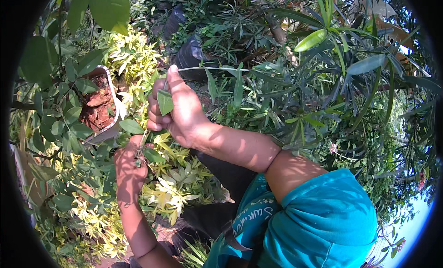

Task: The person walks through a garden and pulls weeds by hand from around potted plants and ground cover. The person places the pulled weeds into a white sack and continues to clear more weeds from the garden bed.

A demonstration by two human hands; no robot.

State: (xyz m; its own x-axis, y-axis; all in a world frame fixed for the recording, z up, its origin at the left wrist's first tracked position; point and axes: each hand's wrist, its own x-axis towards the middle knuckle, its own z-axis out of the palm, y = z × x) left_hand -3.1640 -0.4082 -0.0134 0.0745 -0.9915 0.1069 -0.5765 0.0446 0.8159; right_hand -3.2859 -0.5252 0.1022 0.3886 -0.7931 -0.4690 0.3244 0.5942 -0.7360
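Note:
My right hand (176, 105) has its thumb raised and its fingers curled around a thin green plant stem (221, 68), with one green leaf (165, 102) hanging over the fingers. Narrow leaves hang from the stem where it runs off towards the shrubs. Just below, my left hand (131, 164) is closed on leafy stems near a small dry tangle (140, 155) of fine twigs or roots. Its fingertips are partly hidden. Beside both hands, at the left, stands a pale pot (119, 110) holding reddish-brown chips or dry leaves (98, 107).
Yellow-green foliage (129, 53) grows around the hands. Broad-leaved branches (71, 122) overhang the pot. Black plastic plant bags (192, 53) stand beyond my right hand. Dense narrow-leaved shrubs (332, 70) fill the upper right. Dark-clothed legs (225, 171) show under the arms.

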